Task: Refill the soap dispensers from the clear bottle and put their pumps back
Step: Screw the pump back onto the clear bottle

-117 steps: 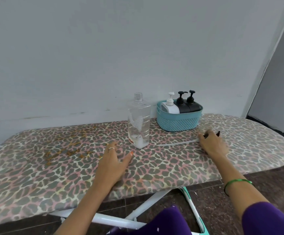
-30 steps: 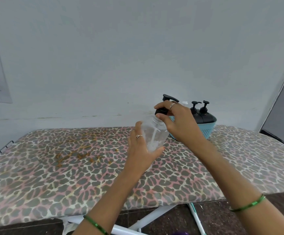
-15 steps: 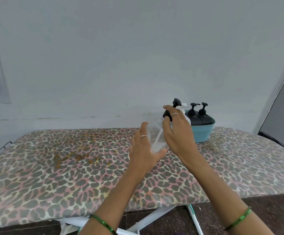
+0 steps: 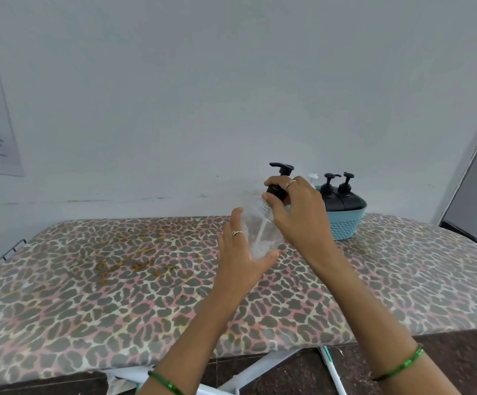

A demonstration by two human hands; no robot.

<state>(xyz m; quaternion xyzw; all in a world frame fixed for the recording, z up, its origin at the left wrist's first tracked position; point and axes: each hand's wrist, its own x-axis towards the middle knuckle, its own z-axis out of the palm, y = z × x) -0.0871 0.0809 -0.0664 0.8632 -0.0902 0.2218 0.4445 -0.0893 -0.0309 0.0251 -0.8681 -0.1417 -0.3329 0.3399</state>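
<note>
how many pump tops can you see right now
4. One black pump on the clear bottle, gripped by the right hand; two black pumps and a white one in the basket.

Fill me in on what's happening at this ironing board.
A person is fitting a black pump onto a clear bottle. The left hand grips the bottle's body above the ironing board, and the right hand holds the pump's collar at the neck. Other dispensers stand in a teal basket behind.
</note>
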